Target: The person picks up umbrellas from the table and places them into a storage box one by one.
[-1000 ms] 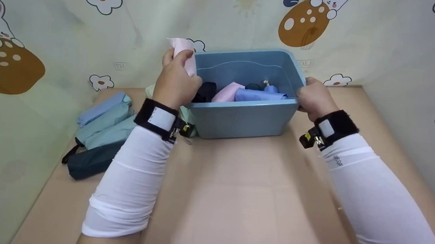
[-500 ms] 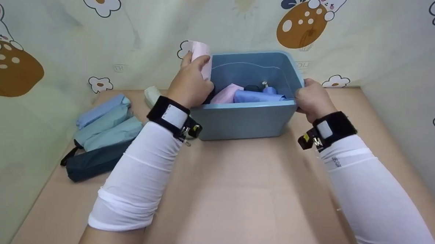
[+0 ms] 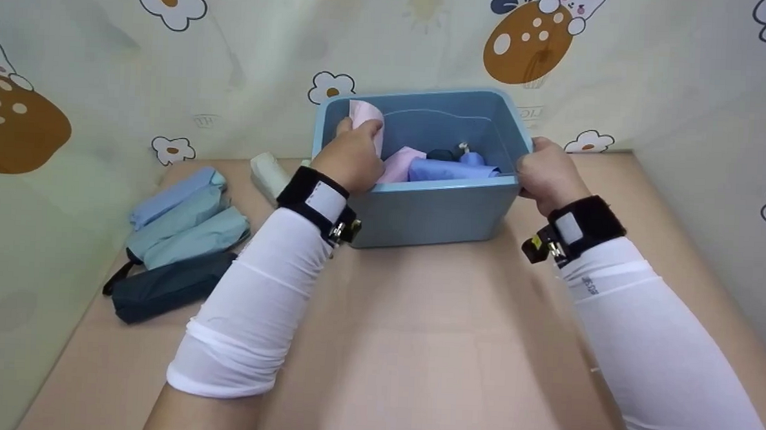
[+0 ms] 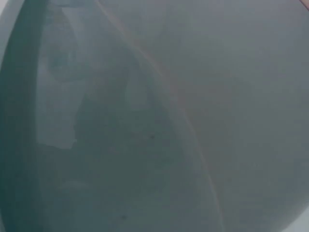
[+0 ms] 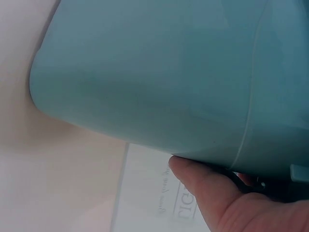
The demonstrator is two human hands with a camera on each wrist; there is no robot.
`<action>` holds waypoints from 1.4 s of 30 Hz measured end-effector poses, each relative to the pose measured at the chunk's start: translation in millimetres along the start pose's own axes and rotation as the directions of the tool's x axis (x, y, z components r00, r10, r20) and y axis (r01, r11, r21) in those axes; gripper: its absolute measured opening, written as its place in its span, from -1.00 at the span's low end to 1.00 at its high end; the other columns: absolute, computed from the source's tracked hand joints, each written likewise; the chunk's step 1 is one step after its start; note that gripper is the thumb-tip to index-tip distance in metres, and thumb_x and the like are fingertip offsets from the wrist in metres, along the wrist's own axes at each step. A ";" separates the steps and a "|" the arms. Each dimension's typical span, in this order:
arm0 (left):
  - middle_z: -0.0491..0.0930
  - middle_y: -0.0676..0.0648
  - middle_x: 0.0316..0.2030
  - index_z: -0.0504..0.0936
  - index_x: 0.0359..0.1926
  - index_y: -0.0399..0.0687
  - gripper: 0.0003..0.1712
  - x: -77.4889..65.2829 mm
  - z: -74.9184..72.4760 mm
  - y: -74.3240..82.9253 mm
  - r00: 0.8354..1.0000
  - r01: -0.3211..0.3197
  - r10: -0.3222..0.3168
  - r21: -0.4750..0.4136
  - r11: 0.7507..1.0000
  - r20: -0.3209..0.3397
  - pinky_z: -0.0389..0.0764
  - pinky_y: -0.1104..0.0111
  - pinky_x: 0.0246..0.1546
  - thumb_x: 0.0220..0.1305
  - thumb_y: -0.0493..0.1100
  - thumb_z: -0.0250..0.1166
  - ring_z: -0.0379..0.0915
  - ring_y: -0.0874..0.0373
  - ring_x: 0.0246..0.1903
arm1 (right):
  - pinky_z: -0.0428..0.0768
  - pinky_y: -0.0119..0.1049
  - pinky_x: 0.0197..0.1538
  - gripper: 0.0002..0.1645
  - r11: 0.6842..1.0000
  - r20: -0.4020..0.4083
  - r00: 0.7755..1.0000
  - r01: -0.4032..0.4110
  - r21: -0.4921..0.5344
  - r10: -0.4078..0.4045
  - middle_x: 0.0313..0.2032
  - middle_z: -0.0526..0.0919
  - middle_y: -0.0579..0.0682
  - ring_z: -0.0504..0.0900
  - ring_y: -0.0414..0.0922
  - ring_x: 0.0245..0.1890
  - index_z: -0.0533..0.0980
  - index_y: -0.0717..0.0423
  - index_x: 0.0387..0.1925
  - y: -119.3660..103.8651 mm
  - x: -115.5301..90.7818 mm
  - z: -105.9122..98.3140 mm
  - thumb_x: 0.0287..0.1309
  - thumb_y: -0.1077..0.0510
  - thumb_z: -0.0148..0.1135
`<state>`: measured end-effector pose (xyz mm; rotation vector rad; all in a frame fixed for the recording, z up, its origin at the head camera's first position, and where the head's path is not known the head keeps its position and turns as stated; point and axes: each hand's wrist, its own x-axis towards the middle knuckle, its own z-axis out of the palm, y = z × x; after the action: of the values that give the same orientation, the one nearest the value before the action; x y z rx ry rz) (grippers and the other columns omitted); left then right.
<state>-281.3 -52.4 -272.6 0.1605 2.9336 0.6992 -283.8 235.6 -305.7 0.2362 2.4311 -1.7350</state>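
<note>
My left hand [image 3: 353, 159] grips a pink folded umbrella [image 3: 369, 119], held upright inside the left end of a blue plastic bin [image 3: 431, 210]. Its lower part is hidden by my hand. In the bin lie another pink folded umbrella [image 3: 403, 163], a blue one [image 3: 453, 171] and a dark item [image 3: 442, 155]. My right hand [image 3: 549, 176] holds the bin's right end at the rim; its fingers [image 5: 203, 186] reach under the edge in the right wrist view. Only the bin's smooth wall [image 4: 145, 121] fills the left wrist view.
On the table [image 3: 415, 358], left of the bin, lie a blue folded umbrella [image 3: 175, 196], two teal ones [image 3: 194, 236] and a dark one [image 3: 166, 287] with a black strap. A pale green bundle [image 3: 268, 176] lies beside the bin. A patterned cloth wall [image 3: 254, 54] stands behind.
My left hand has carried the pink folded umbrella right and down, from outside the bin's left end to inside it. My right hand keeps its hold on the bin.
</note>
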 end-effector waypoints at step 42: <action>0.62 -0.11 0.33 0.53 0.42 -0.04 -0.29 -12.1 5.8 -1.0 0.996 -0.060 0.059 -0.014 0.998 -0.072 0.59 0.06 0.26 0.57 0.33 0.01 0.60 -0.02 0.21 | 0.41 0.22 0.46 -0.06 1.000 -0.010 1.000 -0.010 -0.004 0.010 0.59 0.16 0.29 0.29 0.24 0.53 0.00 0.30 0.63 -2.2 0.8 -1.6 0.16 0.46 -0.24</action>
<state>-268.6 -52.3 -277.1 0.2269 3.0017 0.7519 -285.1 236.5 -303.3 0.2570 2.4357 -1.7284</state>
